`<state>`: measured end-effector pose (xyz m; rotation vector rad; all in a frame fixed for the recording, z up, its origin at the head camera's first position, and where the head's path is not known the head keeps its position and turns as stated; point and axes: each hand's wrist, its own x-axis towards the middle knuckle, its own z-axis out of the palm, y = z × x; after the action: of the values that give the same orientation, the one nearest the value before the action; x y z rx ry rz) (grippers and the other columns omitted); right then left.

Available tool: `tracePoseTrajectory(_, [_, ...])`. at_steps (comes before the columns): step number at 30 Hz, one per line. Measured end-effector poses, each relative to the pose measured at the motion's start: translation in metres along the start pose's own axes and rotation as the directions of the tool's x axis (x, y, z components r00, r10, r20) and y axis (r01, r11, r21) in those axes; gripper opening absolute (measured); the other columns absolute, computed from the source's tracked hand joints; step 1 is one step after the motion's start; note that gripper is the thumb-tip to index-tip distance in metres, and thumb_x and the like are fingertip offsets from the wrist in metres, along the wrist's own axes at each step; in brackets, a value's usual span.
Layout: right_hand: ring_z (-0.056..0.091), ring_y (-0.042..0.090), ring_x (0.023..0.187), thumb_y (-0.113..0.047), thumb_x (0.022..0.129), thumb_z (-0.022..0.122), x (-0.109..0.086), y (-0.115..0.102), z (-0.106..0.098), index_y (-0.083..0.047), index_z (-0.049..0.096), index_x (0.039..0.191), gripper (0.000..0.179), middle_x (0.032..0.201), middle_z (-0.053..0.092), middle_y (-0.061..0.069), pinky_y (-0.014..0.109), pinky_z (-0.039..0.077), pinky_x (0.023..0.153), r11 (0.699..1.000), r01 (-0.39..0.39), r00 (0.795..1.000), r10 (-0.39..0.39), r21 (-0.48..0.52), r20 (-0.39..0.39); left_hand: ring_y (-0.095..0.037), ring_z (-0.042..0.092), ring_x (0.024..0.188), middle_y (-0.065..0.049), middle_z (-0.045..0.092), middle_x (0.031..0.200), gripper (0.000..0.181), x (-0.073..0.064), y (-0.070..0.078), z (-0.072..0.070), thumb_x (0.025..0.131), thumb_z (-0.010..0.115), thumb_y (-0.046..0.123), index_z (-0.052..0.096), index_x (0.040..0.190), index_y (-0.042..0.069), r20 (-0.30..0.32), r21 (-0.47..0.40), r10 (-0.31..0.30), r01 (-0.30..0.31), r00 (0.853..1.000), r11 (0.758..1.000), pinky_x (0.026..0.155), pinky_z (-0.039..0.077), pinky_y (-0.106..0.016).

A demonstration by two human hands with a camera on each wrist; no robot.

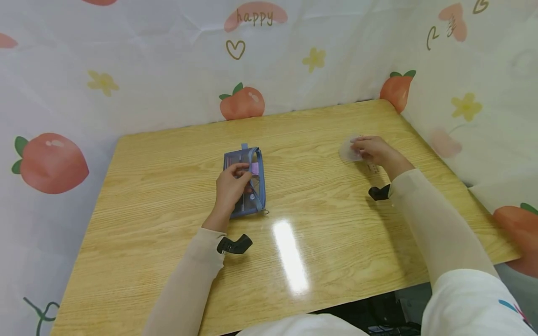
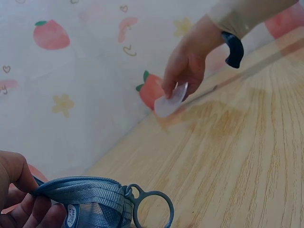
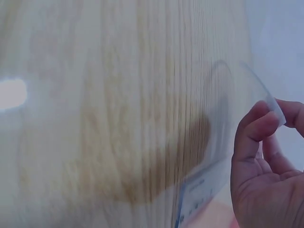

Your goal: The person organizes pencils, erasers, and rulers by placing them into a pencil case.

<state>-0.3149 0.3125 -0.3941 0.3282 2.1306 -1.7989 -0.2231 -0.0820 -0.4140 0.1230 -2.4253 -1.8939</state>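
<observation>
My left hand [image 1: 232, 185] pinches the opened edge of a blue see-through zip pencil case [image 1: 261, 186], which lies on the table. A pink-purple item [image 1: 255, 168] shows inside its opening. In the left wrist view a metal ring [image 2: 154, 209] hangs from the end of the case [image 2: 90, 190]. Over at the right, my right hand [image 1: 376, 151] pinches a clear rounded plastic sheet [image 1: 348, 151] between thumb and fingers. That sheet [image 2: 166, 105] looks half-round and tilted from the left wrist. Beneath the right hand lies a clear strip with printed marks [image 3: 195, 192], like a ruler.
The wooden table [image 1: 159, 186] meets a white fruit-print cloth [image 1: 168, 70] at the back and sides. A bright light reflection [image 1: 290, 256] lies near the front edge. Dark items [image 1: 378, 312] are partly seen below that edge.
</observation>
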Motion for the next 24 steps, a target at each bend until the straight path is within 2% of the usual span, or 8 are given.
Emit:
tracePoseTrajectory(4, [0.050,0.008,0.068,-0.013,0.090,0.053,-0.003,0.001,0.007,-0.003,0.043,0.125,0.037,0.082,0.055,-0.004,0.020,0.044,0.056,0.998,-0.013,0.999,0.011,0.054,0.044,-0.020,0.060,0.058,-0.008,0.058,0.084,0.031,0.000,0.000,0.001,0.080,0.060,0.014,0.061,0.110,0.007,-0.004,0.000,0.005,-0.005,1.000,1.000,0.055,0.056,-0.036])
tracePoseTrajectory(9, [0.050,0.008,0.063,-0.018,0.091,0.051,-0.006,-0.002,0.021,-0.003,0.048,0.107,0.021,0.082,0.052,0.000,0.021,0.045,0.056,0.993,-0.021,0.996,0.011,0.119,0.090,-0.020,0.061,0.059,-0.008,0.058,0.085,0.032,0.000,-0.002,0.000,0.081,0.060,0.014,0.061,0.111,0.007,0.001,0.006,0.007,-0.007,1.000,1.000,0.056,0.056,-0.036])
tracePoseTrajectory(11, [0.049,0.008,0.062,-0.018,0.091,0.051,-0.008,-0.004,0.027,-0.003,0.050,0.104,0.019,0.081,0.052,0.001,0.020,0.045,0.056,0.987,-0.030,0.994,0.012,0.157,0.111,-0.020,0.061,0.059,-0.008,0.058,0.085,0.032,0.001,-0.001,0.000,0.081,0.060,0.014,0.061,0.111,0.006,0.001,0.006,0.008,-0.008,1.000,1.000,0.056,0.056,-0.036])
tracePoseTrajectory(15, [0.049,0.010,0.070,-0.015,0.093,0.047,-0.008,-0.003,0.037,-0.003,0.047,0.114,0.024,0.091,0.051,0.002,0.020,0.045,0.058,0.973,-0.047,0.986,0.010,0.225,0.164,-0.020,0.060,0.058,-0.008,0.058,0.085,0.032,0.000,0.000,-0.001,0.080,0.060,0.014,0.061,0.111,0.007,-0.001,0.004,0.006,-0.006,1.000,1.000,0.056,0.056,-0.036])
tracePoseTrajectory(19, [0.050,0.013,0.081,-0.015,0.094,0.044,-0.004,0.001,0.044,-0.009,0.042,0.122,0.029,0.101,0.048,0.004,0.020,0.047,0.061,0.923,-0.130,0.971,0.045,0.362,0.233,-0.020,0.060,0.058,-0.008,0.058,0.085,0.031,0.000,0.001,-0.001,0.080,0.060,0.014,0.061,0.110,0.008,-0.005,-0.001,-0.001,0.001,1.000,1.000,0.055,0.056,-0.035])
tracePoseTrajectory(22, [0.052,0.014,0.083,-0.016,0.094,0.044,-0.003,0.003,0.051,-0.013,0.044,0.119,0.025,0.101,0.049,0.003,0.021,0.049,0.060,0.876,-0.194,0.959,0.073,0.442,0.276,-0.020,0.060,0.058,-0.008,0.058,0.085,0.030,0.000,0.002,-0.001,0.080,0.060,0.014,0.061,0.110,0.009,-0.003,0.000,-0.005,0.005,1.000,1.000,0.055,0.056,-0.035])
tracePoseTrajectory(24, [0.053,0.015,0.083,-0.016,0.094,0.045,-0.003,0.004,0.056,-0.014,0.044,0.117,0.023,0.102,0.050,0.002,0.021,0.050,0.060,0.860,-0.214,0.952,0.077,0.464,0.296,-0.020,0.061,0.058,-0.008,0.058,0.085,0.030,-0.001,0.002,-0.001,0.080,0.059,0.014,0.061,0.109,0.009,-0.001,0.001,-0.005,0.005,1.000,1.000,0.055,0.056,-0.035])
